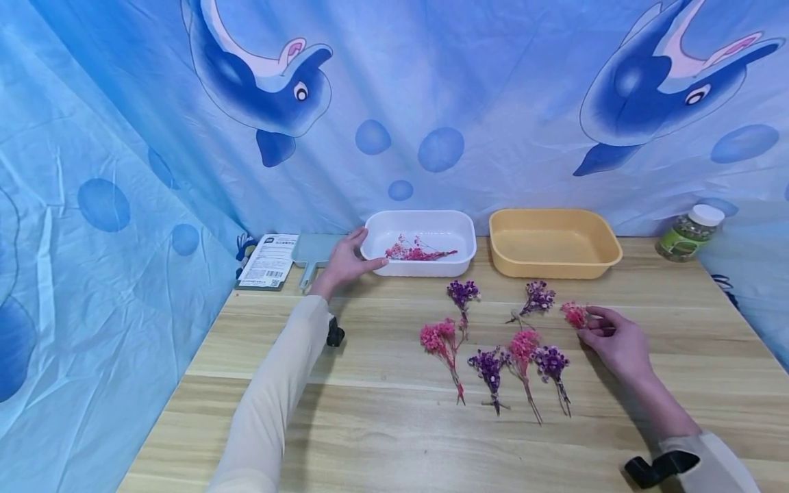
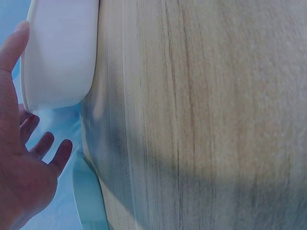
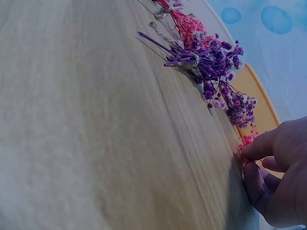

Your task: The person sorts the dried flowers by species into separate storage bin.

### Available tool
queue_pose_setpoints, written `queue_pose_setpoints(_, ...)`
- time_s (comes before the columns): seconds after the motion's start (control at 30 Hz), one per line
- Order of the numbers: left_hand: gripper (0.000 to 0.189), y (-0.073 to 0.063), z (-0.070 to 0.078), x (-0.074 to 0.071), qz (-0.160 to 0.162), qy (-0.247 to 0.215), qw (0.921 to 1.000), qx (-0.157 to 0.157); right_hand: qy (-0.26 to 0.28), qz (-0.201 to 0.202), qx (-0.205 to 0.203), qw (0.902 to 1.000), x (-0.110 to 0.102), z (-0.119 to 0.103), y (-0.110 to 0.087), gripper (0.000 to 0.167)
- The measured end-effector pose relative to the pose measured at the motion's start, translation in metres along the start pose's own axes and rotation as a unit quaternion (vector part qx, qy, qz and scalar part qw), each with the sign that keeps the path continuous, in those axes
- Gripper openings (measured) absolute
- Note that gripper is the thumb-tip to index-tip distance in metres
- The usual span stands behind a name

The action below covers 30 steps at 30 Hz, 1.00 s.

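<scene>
Head view puts the right hand at the right of the loose flowers, its thumb and fingers pinched on a pink sprig in front of the yellow tray. The left hand spans the left end of the white tray, fingers apart, thumb at the near rim. Picking up the sprig seems the step in hand; whether it touches the table I cannot tell. Pink flowers lie inside the white tray; a move there would call for a light pinch, a lift above rim height and a leftward carry, clear of the 4 purple bunches and 2 pink bunches. Both trays back onto the curtain with a narrow gap between them, so reaching in from above looks safest. Bare wood separates the right hand from the jar, leaving elbow room.
</scene>
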<state>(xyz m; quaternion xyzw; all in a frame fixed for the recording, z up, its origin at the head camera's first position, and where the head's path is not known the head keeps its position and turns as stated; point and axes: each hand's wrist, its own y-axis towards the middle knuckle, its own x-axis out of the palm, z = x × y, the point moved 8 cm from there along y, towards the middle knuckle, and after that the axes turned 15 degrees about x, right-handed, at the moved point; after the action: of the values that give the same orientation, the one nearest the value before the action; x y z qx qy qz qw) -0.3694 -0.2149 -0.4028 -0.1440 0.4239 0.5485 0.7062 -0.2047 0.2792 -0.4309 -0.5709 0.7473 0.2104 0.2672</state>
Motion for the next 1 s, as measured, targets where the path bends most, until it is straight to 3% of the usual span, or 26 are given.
queue_pose_setpoints(0.53,0.101,0.000,0.001,0.000,-0.001,-0.002,1.0000,0.002,0.019,-0.029,0.012,0.9993,-0.002,0.000,0.000,0.049)
queue_pose_setpoints(0.77,0.100,-0.001,0.001,0.000,-0.001,-0.003,1.0000,-0.001,0.050,-0.043,0.004,0.9978,-0.004,-0.007,0.003,0.049)
queue_pose_setpoints(1.0,0.101,0.000,0.000,0.000,-0.002,-0.002,1.0000,0.002,0.042,-0.058,-0.011,0.9974,-0.004,-0.017,0.009,0.051)
